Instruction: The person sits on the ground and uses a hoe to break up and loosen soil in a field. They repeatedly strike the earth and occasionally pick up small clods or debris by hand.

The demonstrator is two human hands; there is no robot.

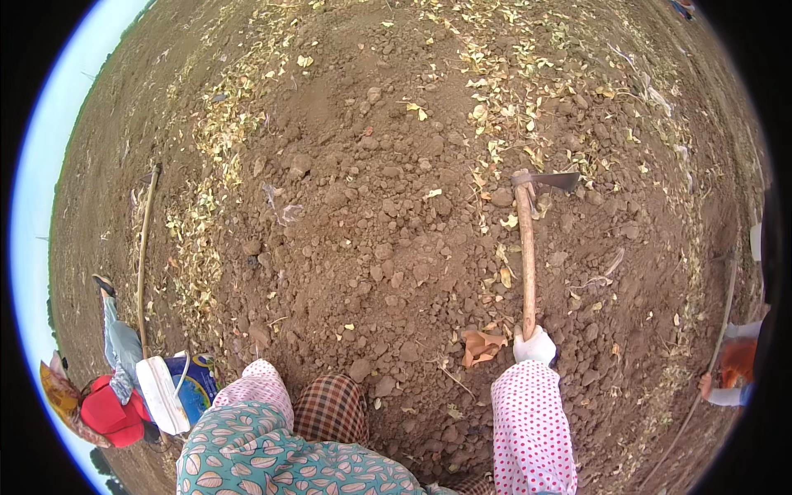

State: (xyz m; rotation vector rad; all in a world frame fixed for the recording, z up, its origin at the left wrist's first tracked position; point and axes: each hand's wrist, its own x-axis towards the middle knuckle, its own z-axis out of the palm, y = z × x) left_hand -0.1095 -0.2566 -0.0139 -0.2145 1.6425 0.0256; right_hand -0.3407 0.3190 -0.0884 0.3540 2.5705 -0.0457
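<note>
My right hand [534,345], in a white glove below a pink-dotted sleeve, grips the lower end of a short hoe's wooden handle [527,260]. The handle points away from me, and its dark metal blade [557,180] lies at the far end, over soil and dry leaves. A crumpled brown dry leaf or scrap [481,347] rests on the ground just left of that hand. On the left, my other arm shows as a dotted sleeve [263,380] beside my checked-cloth knee [331,408]; the left hand itself is out of view. Cloddy brown soil [371,247] lies before me.
At left, a person in a red garment [111,411] is beside a white and blue bag [162,395] and a long-handled hoe [146,247]. Another person [733,365] holds a long pole [721,334] at right. Rows of dry leaves [204,247] run along both sides.
</note>
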